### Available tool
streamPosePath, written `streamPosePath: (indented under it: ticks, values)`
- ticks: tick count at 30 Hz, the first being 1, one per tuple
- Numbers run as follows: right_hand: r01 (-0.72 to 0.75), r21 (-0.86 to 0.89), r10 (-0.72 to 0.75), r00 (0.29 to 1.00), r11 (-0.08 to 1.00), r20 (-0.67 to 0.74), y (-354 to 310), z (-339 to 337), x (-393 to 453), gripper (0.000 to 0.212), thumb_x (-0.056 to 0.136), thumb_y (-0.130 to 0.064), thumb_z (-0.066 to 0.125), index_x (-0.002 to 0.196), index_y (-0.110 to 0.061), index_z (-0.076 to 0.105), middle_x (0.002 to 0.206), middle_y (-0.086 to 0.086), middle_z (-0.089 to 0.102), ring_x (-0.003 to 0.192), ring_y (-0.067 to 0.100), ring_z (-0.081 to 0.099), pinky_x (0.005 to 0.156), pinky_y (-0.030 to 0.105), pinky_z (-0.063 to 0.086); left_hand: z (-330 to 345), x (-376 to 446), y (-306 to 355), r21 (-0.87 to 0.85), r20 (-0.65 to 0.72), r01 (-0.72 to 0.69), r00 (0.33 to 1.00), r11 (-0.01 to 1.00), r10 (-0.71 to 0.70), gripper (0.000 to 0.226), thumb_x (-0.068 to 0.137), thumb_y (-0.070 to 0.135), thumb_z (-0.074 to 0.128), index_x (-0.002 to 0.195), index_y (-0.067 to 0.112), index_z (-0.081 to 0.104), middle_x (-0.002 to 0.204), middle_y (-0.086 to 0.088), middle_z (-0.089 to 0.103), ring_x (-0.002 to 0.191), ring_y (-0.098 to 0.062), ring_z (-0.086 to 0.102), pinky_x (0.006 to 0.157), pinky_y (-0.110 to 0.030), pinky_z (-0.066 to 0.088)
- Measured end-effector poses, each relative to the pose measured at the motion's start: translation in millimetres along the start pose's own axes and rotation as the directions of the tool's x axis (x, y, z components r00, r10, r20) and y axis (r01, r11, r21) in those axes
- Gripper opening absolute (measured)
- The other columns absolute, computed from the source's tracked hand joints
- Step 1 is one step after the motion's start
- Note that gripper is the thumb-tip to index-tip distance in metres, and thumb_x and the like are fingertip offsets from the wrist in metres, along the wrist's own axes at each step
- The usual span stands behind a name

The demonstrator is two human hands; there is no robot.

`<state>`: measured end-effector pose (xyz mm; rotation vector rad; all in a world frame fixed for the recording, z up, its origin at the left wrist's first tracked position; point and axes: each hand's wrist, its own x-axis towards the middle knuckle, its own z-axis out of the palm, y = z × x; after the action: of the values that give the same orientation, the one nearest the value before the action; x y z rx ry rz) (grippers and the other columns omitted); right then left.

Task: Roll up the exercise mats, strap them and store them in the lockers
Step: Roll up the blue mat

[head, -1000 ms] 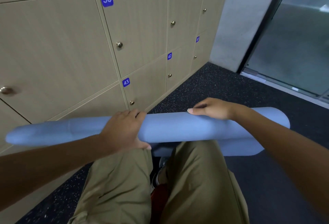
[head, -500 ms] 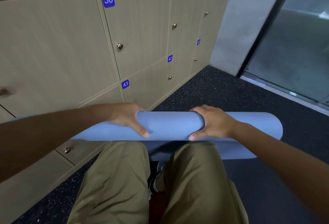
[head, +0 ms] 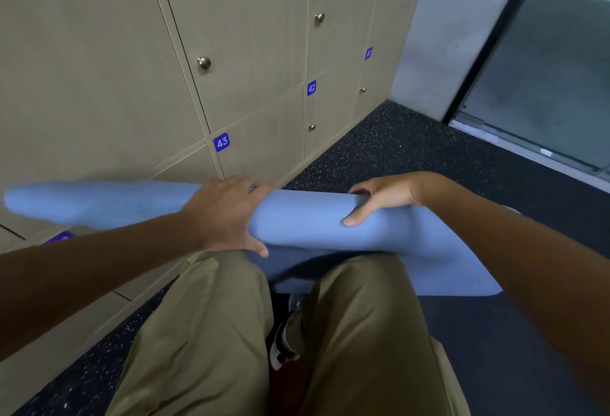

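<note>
A light blue exercise mat [head: 307, 217] lies rolled into a long tube across my knees, its left end blurred near the lockers. A flat unrolled tail of the mat spreads on the floor below the roll at the right. My left hand [head: 224, 214] grips the roll left of its middle, fingers over the top and thumb underneath. My right hand [head: 379, 197] grips the roll right of the middle, fingers curled over the far side and thumb on the near side. No strap is visible.
Beige lockers [head: 257, 62] with round knobs and blue number tags 38, 42, 43 fill the left wall, all doors closed. Dark speckled floor [head: 396, 148] runs ahead. A grey wall and a glass door [head: 544, 69] stand at the right. My khaki-trousered knees are below.
The roll has turned and shifted, its left end swinging out to the left. My right hand has re-gripped with the thumb in front. The camera has tilted downward.
</note>
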<state>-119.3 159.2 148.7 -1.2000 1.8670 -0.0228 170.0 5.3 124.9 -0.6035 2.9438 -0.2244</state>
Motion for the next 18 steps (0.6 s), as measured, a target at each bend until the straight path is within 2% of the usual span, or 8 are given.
streamPosePath:
  ticks: [3,5,6,8,10,12,14,18]
  values:
    - [0.039,-0.011,-0.039,0.998,0.999,-0.052,0,-1,6,0.071,0.064,-0.069,0.084,0.124,-0.038,0.063,0.123,-0.017,0.065,0.114,0.008,0.061,0.103,0.034,0.047,-1,12,-6,-0.039,0.016,0.014,1.0,0.999,-0.014,0.099,0.051,0.088,0.055,0.133,0.034,0.045,0.117,0.008,0.06,0.107,-0.022,0.063,0.084,-0.036,0.05]
    - [0.135,0.004,-0.132,0.973,0.991,-0.19,3,1,6,0.067,0.068,-0.062,0.086,0.125,-0.037,0.061,0.121,-0.016,0.064,0.116,0.009,0.061,0.101,0.03,0.048,-6,19,-12,-0.106,0.033,0.039,0.999,0.994,-0.036,0.09,0.055,0.082,0.067,0.131,0.038,0.048,0.117,0.011,0.06,0.108,-0.021,0.062,0.079,-0.033,0.044]
    - [0.17,-0.019,-0.169,0.951,0.985,-0.257,6,2,4,0.072,0.068,-0.059,0.088,0.129,-0.037,0.058,0.124,-0.015,0.061,0.119,0.011,0.059,0.103,0.031,0.047,-11,23,-15,-0.134,0.04,0.055,0.998,0.989,-0.05,0.085,0.057,0.08,0.071,0.129,0.039,0.05,0.117,0.013,0.061,0.108,-0.02,0.062,0.078,-0.033,0.041]
    - [0.147,-0.215,-0.214,0.917,0.966,-0.336,11,1,-3,0.105,0.059,-0.063,0.089,0.149,-0.04,0.039,0.141,-0.008,0.049,0.133,0.018,0.046,0.114,0.037,0.036,-26,29,-23,-0.144,0.033,0.087,0.996,0.986,-0.083,0.08,0.057,0.08,0.071,0.123,0.041,0.051,0.113,0.014,0.063,0.105,-0.019,0.062,0.077,-0.034,0.04]
    - [0.048,-0.441,-0.239,0.89,0.896,-0.389,13,-3,-11,0.137,0.052,-0.071,0.087,0.16,-0.042,0.008,0.158,-0.001,0.029,0.146,0.027,0.024,0.122,0.044,0.016,-45,33,-31,-0.137,0.012,0.109,0.994,0.985,-0.109,0.076,0.056,0.081,0.07,0.117,0.04,0.052,0.106,0.014,0.063,0.098,-0.018,0.061,0.078,-0.036,0.045]
    - [-0.024,-0.547,-0.287,0.832,0.837,-0.475,15,-12,-21,0.148,0.049,-0.074,0.085,0.16,-0.041,-0.008,0.162,0.002,0.02,0.15,0.03,0.013,0.124,0.046,0.007,-68,36,-39,-0.137,-0.009,0.118,0.993,0.983,-0.12,0.074,0.055,0.081,0.07,0.115,0.041,0.052,0.103,0.016,0.063,0.095,-0.017,0.061,0.079,-0.037,0.046]
    - [-0.052,-0.571,-0.332,0.769,0.82,-0.546,11,-25,-34,0.147,0.05,-0.076,0.083,0.16,-0.039,-0.008,0.159,0.003,0.027,0.148,0.03,0.02,0.123,0.045,0.011,-94,37,-44,-0.137,-0.033,0.119,0.992,0.983,-0.124,0.077,0.052,0.084,0.069,0.116,0.044,0.051,0.108,0.017,0.064,0.1,-0.018,0.062,0.081,-0.038,0.046]
    - [-0.086,-0.583,-0.377,0.685,0.808,-0.624,-14,-52,-72,0.127,0.057,-0.076,0.08,0.158,-0.036,0.015,0.146,0.001,0.044,0.134,0.027,0.041,0.116,0.041,0.027,-151,25,-50,-0.118,-0.064,0.132,0.988,0.984,-0.141,0.082,0.049,0.089,0.068,0.116,0.045,0.05,0.108,0.015,0.066,0.1,-0.02,0.063,0.084,-0.04,0.05]
